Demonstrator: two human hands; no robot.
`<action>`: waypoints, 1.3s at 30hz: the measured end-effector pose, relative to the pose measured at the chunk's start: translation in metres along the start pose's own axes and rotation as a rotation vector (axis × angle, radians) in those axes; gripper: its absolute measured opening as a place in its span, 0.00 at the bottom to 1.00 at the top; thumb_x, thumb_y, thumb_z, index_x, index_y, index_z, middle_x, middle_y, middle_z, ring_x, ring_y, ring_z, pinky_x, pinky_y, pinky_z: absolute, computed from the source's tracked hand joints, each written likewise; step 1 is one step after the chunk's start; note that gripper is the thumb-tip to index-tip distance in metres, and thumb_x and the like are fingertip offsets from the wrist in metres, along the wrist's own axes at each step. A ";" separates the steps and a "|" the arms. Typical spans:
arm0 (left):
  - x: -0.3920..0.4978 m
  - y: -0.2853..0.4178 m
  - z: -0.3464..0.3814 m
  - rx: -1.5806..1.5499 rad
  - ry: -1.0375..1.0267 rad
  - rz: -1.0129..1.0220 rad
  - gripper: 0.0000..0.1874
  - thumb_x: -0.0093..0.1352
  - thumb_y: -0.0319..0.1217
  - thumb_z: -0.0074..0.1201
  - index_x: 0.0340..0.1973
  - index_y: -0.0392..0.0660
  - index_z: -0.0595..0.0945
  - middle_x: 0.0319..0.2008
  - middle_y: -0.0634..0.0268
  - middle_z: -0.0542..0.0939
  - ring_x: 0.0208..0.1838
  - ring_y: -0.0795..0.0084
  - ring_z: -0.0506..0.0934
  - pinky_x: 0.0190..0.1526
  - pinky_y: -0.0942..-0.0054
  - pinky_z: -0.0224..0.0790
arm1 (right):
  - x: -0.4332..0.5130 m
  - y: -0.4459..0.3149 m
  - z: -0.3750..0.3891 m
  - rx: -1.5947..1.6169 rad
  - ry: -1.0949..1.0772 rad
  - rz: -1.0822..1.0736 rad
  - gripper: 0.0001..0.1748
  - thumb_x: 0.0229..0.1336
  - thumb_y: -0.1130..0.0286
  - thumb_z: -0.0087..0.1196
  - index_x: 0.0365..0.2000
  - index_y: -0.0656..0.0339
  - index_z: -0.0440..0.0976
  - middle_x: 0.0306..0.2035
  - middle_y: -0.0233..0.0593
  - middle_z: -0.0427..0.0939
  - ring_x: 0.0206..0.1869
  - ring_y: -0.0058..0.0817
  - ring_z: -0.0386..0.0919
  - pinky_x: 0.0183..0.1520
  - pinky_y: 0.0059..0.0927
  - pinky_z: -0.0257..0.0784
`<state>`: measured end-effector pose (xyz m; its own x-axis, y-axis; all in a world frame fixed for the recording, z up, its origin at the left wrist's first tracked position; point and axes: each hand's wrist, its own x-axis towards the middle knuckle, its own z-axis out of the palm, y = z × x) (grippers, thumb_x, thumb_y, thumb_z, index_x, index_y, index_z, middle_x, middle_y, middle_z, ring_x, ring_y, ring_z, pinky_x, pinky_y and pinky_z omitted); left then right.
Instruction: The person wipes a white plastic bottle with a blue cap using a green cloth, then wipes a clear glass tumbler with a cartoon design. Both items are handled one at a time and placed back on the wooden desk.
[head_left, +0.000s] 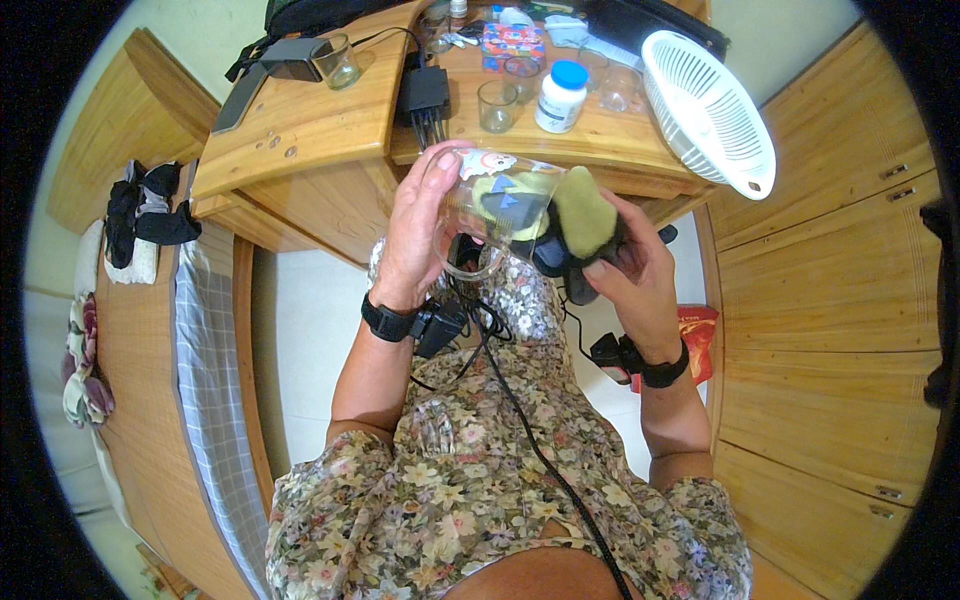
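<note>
My left hand (420, 217) grips a clear glass mug (495, 199) with a printed cartoon picture, tilted on its side with its mouth towards the right. My right hand (634, 262) holds a yellow-green and dark cloth (585, 214) at the mug's mouth. Part of a similar yellow-green and dark cloth shows through the glass. Beyond the hands, on the wooden desk, stand an empty drinking glass (497, 107) and a white plastic bottle with a blue lid (561, 97).
A white plastic basket (709, 112) leans at the desk's right edge. A black box with cables (425, 94), a patterned box (513, 46) and another glass (337, 64) are on the desk (322, 142). A black cable hangs before me. Wooden cabinets (825, 285) stand right, a bed left.
</note>
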<state>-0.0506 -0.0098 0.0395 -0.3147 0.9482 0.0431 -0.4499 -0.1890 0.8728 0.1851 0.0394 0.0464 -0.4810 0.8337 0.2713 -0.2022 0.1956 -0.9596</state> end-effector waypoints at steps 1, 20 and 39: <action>0.000 0.000 0.001 0.006 -0.008 0.003 0.20 0.78 0.42 0.50 0.58 0.43 0.74 0.47 0.63 0.80 0.46 0.75 0.80 0.36 0.74 0.77 | -0.001 -0.001 0.002 0.057 0.007 0.013 0.35 0.49 0.84 0.62 0.61 0.65 0.71 0.52 0.39 0.79 0.56 0.28 0.78 0.62 0.31 0.71; -0.006 -0.006 0.012 0.362 -0.247 0.217 0.33 0.67 0.42 0.66 0.62 0.40 0.74 0.55 0.60 0.76 0.61 0.69 0.72 0.64 0.69 0.64 | 0.004 0.010 0.021 -0.153 -0.119 0.019 0.31 0.56 0.73 0.68 0.61 0.61 0.74 0.54 0.40 0.82 0.55 0.25 0.79 0.58 0.29 0.73; 0.000 -0.009 0.019 0.300 -0.293 0.068 0.38 0.75 0.58 0.49 0.63 0.35 0.72 0.45 0.64 0.80 0.47 0.78 0.76 0.48 0.79 0.70 | 0.012 0.023 0.004 -0.520 -0.008 -0.454 0.26 0.63 0.55 0.63 0.54 0.64 0.79 0.54 0.51 0.81 0.58 0.42 0.80 0.62 0.36 0.72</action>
<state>-0.0305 -0.0032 0.0405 -0.0652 0.9768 0.2041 -0.1598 -0.2121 0.9641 0.1714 0.0515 0.0275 -0.4525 0.6071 0.6533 0.0494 0.7485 -0.6613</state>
